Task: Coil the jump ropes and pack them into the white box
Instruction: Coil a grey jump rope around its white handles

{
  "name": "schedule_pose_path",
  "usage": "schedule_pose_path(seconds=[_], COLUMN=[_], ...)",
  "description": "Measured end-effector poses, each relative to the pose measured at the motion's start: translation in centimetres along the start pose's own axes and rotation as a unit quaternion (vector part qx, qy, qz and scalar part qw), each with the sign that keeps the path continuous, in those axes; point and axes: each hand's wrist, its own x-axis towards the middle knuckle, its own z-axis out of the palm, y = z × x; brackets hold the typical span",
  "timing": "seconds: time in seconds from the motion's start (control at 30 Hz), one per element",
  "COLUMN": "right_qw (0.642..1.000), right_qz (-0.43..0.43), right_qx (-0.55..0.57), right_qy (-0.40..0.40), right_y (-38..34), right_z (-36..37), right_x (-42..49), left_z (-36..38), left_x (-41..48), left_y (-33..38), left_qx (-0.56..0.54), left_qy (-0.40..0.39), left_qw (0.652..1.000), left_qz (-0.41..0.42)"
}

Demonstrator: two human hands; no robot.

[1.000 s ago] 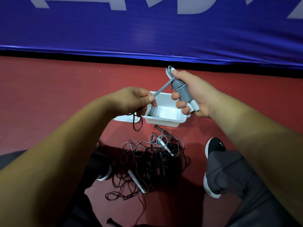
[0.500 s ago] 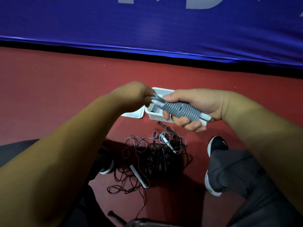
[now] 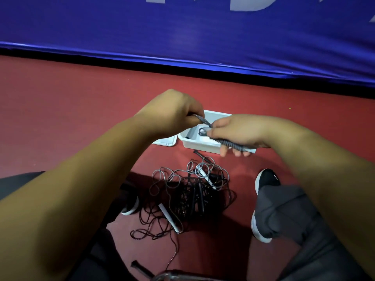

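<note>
Red floor (image 3: 60, 118) below blue padding (image 3: 182, 27). Right hand (image 3: 241, 132) grips the coiled grey jump rope (image 3: 229, 143) above the white box (image 3: 194, 144); left hand (image 3: 174, 112) pinches its free end (image 3: 203, 119). Tangled ropes (image 3: 190, 191) lie nearer.

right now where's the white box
Head view, centre: the white box sits on the red floor just beyond the tangled ropes, partly hidden behind the right hand gripping the coiled grey rope.

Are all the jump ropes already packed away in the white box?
No, a tangled pile of ropes lies on the red floor near the white box, outside it.
</note>
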Motion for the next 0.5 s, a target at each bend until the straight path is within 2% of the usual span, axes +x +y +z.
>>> schedule_pose_path(seconds=[0.07,0.23,0.33,0.5], right_qw=[0.998,0.977,0.952,0.934], right_qz=[-0.016,-0.053,-0.061,-0.077], right_qx=[0.023,0.101,0.160,0.289], right_qy=[0.061,0.180,0.255,0.197], right_y=[0.2,0.5,0.2,-0.5], right_z=[-0.5,-0.8,-0.8,-0.6], right_x=[0.2,1.2,1.6,1.1], left_z=[-0.3,0.1,0.6,1.2], left_x=[0.0,-0.2,-0.3,-0.2], left_y=[-0.2,-0.2,-0.5,-1.4], left_qx=[-0.003,0.016,-0.092,-0.164], left_qy=[0.008,-0.036,-0.044,-0.027], left_qw=[1.000,0.999,0.989,0.969], left_qz=[-0.001,-0.014,-0.104,-0.181])
